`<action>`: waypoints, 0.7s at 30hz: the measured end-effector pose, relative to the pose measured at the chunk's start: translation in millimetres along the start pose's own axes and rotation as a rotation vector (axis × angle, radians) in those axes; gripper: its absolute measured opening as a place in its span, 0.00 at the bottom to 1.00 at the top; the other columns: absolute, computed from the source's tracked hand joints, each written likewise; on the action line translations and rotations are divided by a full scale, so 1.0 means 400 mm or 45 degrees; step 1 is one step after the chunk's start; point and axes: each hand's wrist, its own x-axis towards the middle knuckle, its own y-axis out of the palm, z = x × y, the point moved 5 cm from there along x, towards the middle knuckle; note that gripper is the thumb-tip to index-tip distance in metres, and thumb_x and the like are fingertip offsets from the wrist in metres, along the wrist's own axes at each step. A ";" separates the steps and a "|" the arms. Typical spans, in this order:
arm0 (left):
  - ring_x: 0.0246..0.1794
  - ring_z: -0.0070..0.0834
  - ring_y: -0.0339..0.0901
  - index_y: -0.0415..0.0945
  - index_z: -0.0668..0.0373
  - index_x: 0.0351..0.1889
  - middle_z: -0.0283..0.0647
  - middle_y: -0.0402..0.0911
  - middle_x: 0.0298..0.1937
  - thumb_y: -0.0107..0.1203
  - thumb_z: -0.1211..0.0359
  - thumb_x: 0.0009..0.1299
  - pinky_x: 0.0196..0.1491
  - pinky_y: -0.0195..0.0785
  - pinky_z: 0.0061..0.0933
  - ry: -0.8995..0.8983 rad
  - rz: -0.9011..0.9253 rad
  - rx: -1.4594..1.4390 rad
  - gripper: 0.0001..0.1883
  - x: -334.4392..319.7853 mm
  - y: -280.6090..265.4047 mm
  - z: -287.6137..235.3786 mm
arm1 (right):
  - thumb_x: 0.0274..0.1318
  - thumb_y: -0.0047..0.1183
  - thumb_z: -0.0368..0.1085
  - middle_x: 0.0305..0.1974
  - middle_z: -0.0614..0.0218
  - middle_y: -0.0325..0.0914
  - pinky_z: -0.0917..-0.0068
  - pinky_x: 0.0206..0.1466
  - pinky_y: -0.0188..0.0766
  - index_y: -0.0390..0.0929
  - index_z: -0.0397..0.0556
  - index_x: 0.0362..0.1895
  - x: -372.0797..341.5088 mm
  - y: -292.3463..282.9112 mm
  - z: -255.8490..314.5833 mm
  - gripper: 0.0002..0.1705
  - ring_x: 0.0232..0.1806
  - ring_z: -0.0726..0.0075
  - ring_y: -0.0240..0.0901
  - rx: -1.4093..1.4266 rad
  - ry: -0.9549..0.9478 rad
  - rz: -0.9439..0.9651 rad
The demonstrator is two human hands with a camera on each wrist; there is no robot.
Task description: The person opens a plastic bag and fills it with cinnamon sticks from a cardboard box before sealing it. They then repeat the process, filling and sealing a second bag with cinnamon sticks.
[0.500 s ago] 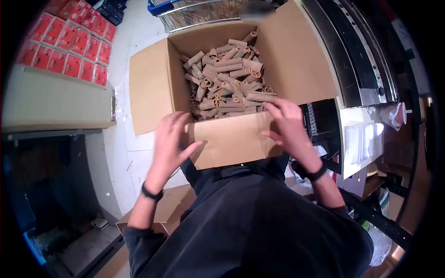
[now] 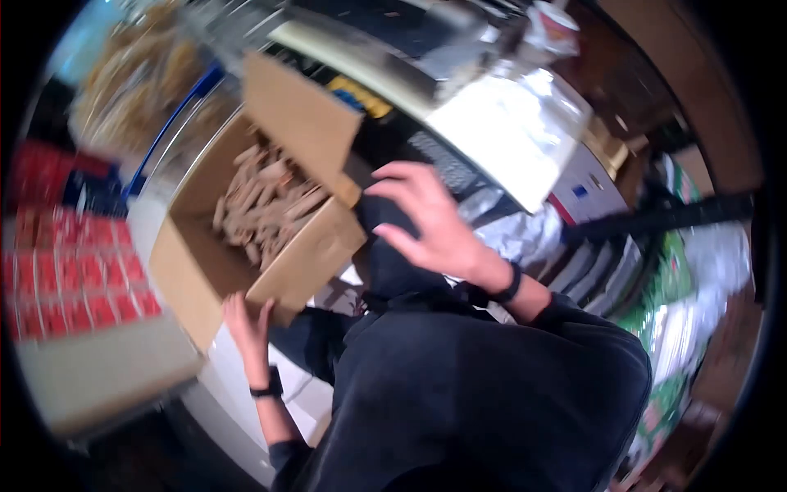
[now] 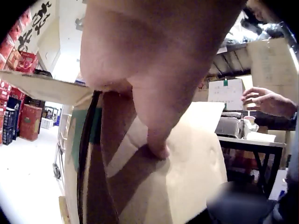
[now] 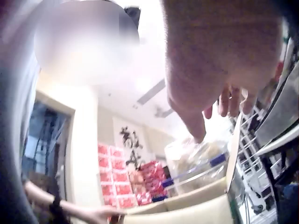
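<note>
An open cardboard box (image 2: 307, 258) holds many brown bark-like rolls (image 2: 266, 201) and sits tilted in the head view. My left hand (image 2: 246, 328) grips its near left corner; in the left wrist view the thumb of that hand (image 3: 154, 70) lies against the cardboard panel (image 3: 196, 158), the other fingers mostly hidden. My right hand (image 2: 430, 221) hangs in the air right of the box with fingers spread, holding nothing. From the right wrist, this hand (image 4: 219, 60) appears above the box's edge (image 4: 187, 212).
Red packages (image 2: 74, 271) are stacked at the left, beside dark blue crates (image 2: 94, 193). A blue-handled cart (image 2: 168, 131) stands behind the box. To the right are a table with a white sheet (image 2: 508, 123) and plastic bags (image 2: 525, 238).
The head view has turned, and the box now appears further left and tilted. My right hand has come off the box's right side; my left hand now grips its corner.
</note>
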 end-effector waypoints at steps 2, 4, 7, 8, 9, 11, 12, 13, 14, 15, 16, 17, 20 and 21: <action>0.63 0.62 0.71 0.77 0.66 0.56 0.60 0.79 0.55 0.79 0.54 0.58 0.70 0.62 0.58 -0.021 0.107 0.058 0.35 0.025 -0.029 -0.046 | 0.55 0.67 0.33 0.59 0.47 0.73 0.50 0.68 0.68 0.77 0.45 0.59 -0.052 -0.197 -0.050 0.27 0.64 0.36 0.70 -0.190 0.168 -0.356; 0.61 0.57 0.73 0.78 0.64 0.56 0.55 0.81 0.52 0.80 0.53 0.56 0.70 0.60 0.56 -0.031 0.162 0.038 0.36 0.048 -0.023 -0.055 | 0.56 0.70 0.40 0.63 0.40 0.71 0.47 0.71 0.65 0.73 0.39 0.64 -0.092 -0.333 -0.154 0.34 0.67 0.33 0.67 -0.957 0.306 -0.407; 0.57 0.51 0.75 0.79 0.63 0.55 0.50 0.82 0.50 0.80 0.52 0.54 0.71 0.58 0.53 -0.008 0.113 0.080 0.36 0.054 0.000 -0.086 | 0.59 0.67 0.57 0.72 0.34 0.64 0.45 0.76 0.59 0.69 0.34 0.68 -0.116 -0.350 -0.324 0.46 0.74 0.31 0.61 -1.229 0.412 -0.269; 0.57 0.51 0.75 0.79 0.63 0.55 0.50 0.82 0.50 0.80 0.52 0.54 0.71 0.58 0.53 0.018 0.120 0.080 0.36 0.054 0.004 -0.093 | 0.59 0.66 0.62 0.74 0.32 0.61 0.45 0.78 0.57 0.68 0.33 0.69 -0.126 -0.335 -0.362 0.50 0.76 0.30 0.59 -1.312 0.489 -0.123; 0.56 0.49 0.75 0.79 0.63 0.55 0.48 0.83 0.49 0.80 0.52 0.53 0.71 0.58 0.51 0.007 0.112 0.107 0.36 0.057 0.007 -0.096 | 0.58 0.63 0.69 0.75 0.28 0.60 0.47 0.79 0.56 0.66 0.32 0.71 -0.129 -0.321 -0.378 0.56 0.79 0.30 0.56 -1.232 0.540 -0.042; 0.57 0.48 0.75 0.78 0.61 0.58 0.47 0.82 0.53 0.81 0.52 0.52 0.71 0.57 0.51 -0.079 0.205 0.127 0.39 0.058 0.011 -0.094 | 0.57 0.66 0.65 0.66 0.33 0.71 0.48 0.73 0.66 0.71 0.31 0.64 -0.138 -0.299 -0.364 0.50 0.70 0.33 0.68 -1.183 0.557 0.002; 0.57 0.48 0.75 0.78 0.61 0.58 0.47 0.82 0.53 0.81 0.52 0.52 0.71 0.57 0.51 -0.070 0.202 0.128 0.39 0.060 0.001 -0.103 | 0.57 0.67 0.64 0.62 0.35 0.75 0.50 0.69 0.70 0.73 0.30 0.60 -0.142 -0.289 -0.360 0.47 0.66 0.34 0.72 -1.198 0.526 0.025; 0.59 0.49 0.74 0.77 0.61 0.60 0.47 0.81 0.56 0.81 0.52 0.52 0.72 0.57 0.52 -0.071 0.170 0.120 0.40 0.060 -0.007 -0.117 | 0.57 0.67 0.64 0.62 0.35 0.75 0.50 0.69 0.70 0.73 0.30 0.60 -0.142 -0.288 -0.359 0.47 0.66 0.34 0.72 -1.205 0.522 0.018; 0.62 0.49 0.73 0.76 0.60 0.63 0.46 0.80 0.59 0.81 0.52 0.52 0.73 0.56 0.53 -0.077 0.146 0.114 0.42 0.055 -0.019 -0.135 | 0.60 0.65 0.60 0.61 0.35 0.76 0.52 0.69 0.71 0.73 0.31 0.62 -0.147 -0.286 -0.358 0.44 0.66 0.33 0.73 -1.215 0.522 0.044; 0.66 0.50 0.71 0.74 0.58 0.66 0.46 0.78 0.65 0.80 0.55 0.55 0.76 0.55 0.55 0.009 0.133 0.127 0.42 0.066 -0.041 -0.175 | 0.64 0.63 0.56 0.60 0.34 0.78 0.54 0.69 0.72 0.74 0.32 0.64 -0.148 -0.283 -0.360 0.41 0.66 0.32 0.74 -1.223 0.522 0.064; 0.66 0.50 0.71 0.74 0.58 0.66 0.46 0.78 0.65 0.80 0.55 0.55 0.76 0.55 0.55 0.004 0.134 0.130 0.42 0.085 -0.066 -0.220 | 0.64 0.63 0.56 0.60 0.34 0.78 0.54 0.69 0.72 0.74 0.32 0.64 -0.143 -0.286 -0.357 0.41 0.66 0.32 0.74 -1.219 0.518 0.068; 0.67 0.50 0.71 0.74 0.58 0.66 0.46 0.78 0.64 0.79 0.57 0.57 0.76 0.54 0.55 0.084 0.112 0.089 0.40 0.113 -0.094 -0.283 | 0.64 0.63 0.53 0.55 0.37 0.81 0.54 0.64 0.75 0.77 0.33 0.59 -0.135 -0.293 -0.350 0.34 0.61 0.35 0.77 -1.125 0.548 0.103; 0.65 0.50 0.73 0.76 0.59 0.63 0.46 0.80 0.60 0.76 0.64 0.60 0.76 0.57 0.55 0.258 0.090 0.003 0.33 0.191 -0.146 -0.455 | 0.64 0.63 0.47 0.46 0.44 0.84 0.52 0.54 0.79 0.81 0.37 0.48 -0.115 -0.327 -0.337 0.23 0.52 0.39 0.82 -0.958 0.591 0.138; 0.63 0.50 0.74 0.77 0.60 0.61 0.46 0.81 0.58 0.76 0.65 0.60 0.75 0.59 0.54 0.377 0.160 -0.081 0.31 0.209 -0.151 -0.517 | 0.63 0.64 0.45 0.41 0.46 0.84 0.51 0.50 0.80 0.82 0.40 0.43 -0.109 -0.337 -0.338 0.19 0.47 0.41 0.83 -0.887 0.601 0.128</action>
